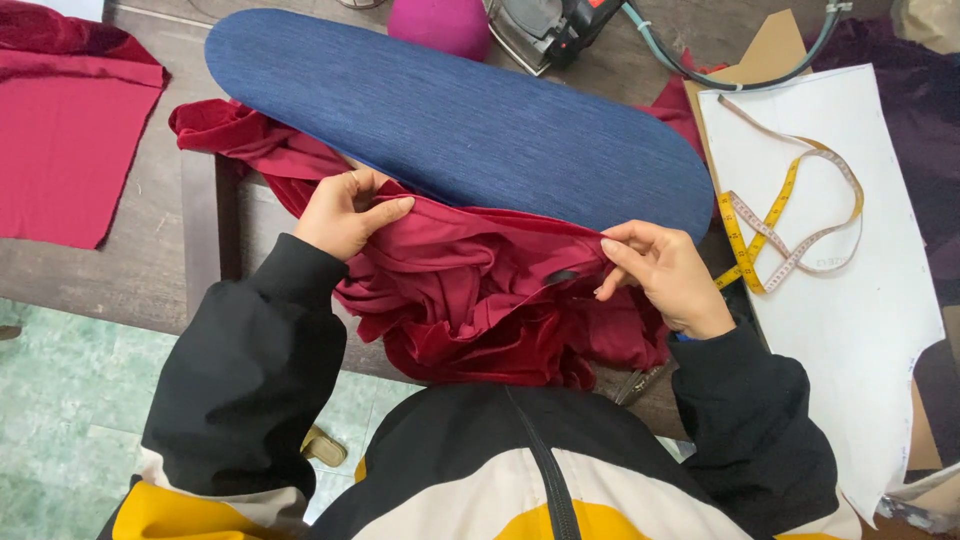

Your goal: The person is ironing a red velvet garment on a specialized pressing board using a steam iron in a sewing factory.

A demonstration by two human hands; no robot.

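Centre frame: dark red garment [470, 290] bunched over near edge of blue padded ironing board [460, 120]. Left hand [345, 215] closed on the fabric's top edge at centre-left; right hand [665, 275] pinches the same edge at centre-right — small black tag [562, 276] just beside its fingertips. Right side: white paper pattern sheet [860, 320] with yellow measuring tape [790, 225] looped on it. Upper left — flat red cloth piece [65, 140]. Iron [545, 30] at top.

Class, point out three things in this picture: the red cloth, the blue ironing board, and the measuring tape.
red cloth [470, 290]: head view, on the bunched folds between the hands.
blue ironing board [450, 110]: head view, on the middle of its padded top.
measuring tape [775, 215]: head view, on a yellow loop.
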